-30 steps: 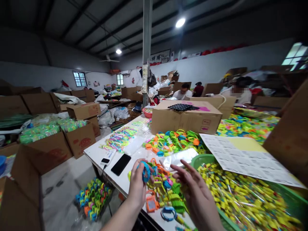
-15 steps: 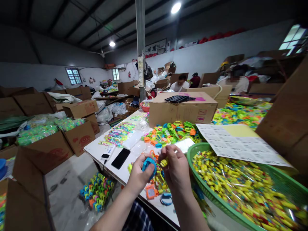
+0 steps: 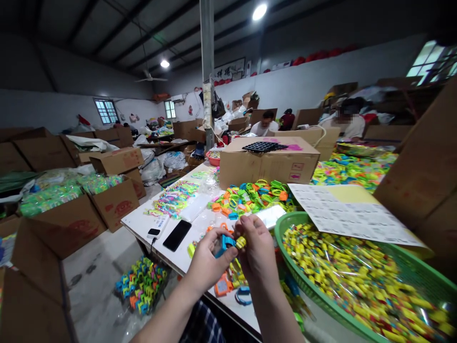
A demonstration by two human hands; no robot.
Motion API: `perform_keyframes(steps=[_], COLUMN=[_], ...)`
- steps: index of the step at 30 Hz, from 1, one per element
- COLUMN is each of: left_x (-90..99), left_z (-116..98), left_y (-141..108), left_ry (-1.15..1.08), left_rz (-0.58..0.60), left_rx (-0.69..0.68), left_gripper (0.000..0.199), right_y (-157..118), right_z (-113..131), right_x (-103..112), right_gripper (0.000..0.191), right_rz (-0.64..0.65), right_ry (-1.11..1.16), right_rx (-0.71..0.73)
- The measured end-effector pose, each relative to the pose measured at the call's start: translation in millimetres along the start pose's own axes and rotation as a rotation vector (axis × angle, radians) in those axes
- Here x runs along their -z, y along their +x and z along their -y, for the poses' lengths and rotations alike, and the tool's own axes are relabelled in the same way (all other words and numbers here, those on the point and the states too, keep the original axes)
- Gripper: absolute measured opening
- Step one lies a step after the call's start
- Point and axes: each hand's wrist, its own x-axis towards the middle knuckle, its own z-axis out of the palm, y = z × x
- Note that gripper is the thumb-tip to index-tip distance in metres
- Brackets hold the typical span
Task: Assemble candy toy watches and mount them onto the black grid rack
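My left hand (image 3: 204, 264) is closed around a blue plastic toy watch (image 3: 225, 245), its case turned toward the right. My right hand (image 3: 257, 247) pinches a small yellow piece (image 3: 241, 242), which looks like a wrapped candy, right beside the watch; whether the two touch I cannot tell. Below the hands, an orange toy watch (image 3: 223, 285) and another blue one (image 3: 243, 295) lie on the white table (image 3: 191, 257). A heap of coloured toy watches (image 3: 255, 195) lies beyond my fingers. To the right, a green basket (image 3: 317, 293) holds many yellow wrapped pieces (image 3: 346, 271).
A printed sheet (image 3: 342, 216) lies across the basket's far rim. On the table's left are a black phone (image 3: 177, 235), a white device (image 3: 157, 228) and rows of colourful strips (image 3: 173, 200). A cardboard box (image 3: 267, 164) stands behind the heap. Co-workers sit farther back.
The blue watch has turned in my left hand, from its open ring showing to its case facing the yellow piece. My hands have come closer together, and the view has shifted slightly.
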Motion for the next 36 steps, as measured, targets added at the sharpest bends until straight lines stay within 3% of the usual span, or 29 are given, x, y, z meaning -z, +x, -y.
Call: perform_keyframes(steps=[17,22,31,36], left_x=[4.9,4.0,4.1,5.3], left_z=[0.9,-1.3,-5.0,7.2], left_y=[-4.2,-8.5,-14.5,-13.9], left_ry=[0.161,0.297,0.418,0.458], left_rz=[0.015,-0.081,-0.132,-0.174], left_rx=[0.019,-0.117,-0.493,-0.508], left_gripper=[0.036,0.024,0.01,0.018], right_y=[-0.7,-11.4,-21.6,-26.2], right_z=[-8.2,-9.3,-7.9,-10.5], right_x=[2.4,-0.2,-18.0,-12.1], right_gripper=[0.04,0.032,0.024,0.027], right_rz=[-0.071,-0.058,-0.09,-0.214], right_ry=[-0.212,-0.202,-0.142,-0.272], right_rx=[0.247,0.405,0.659,0.711])
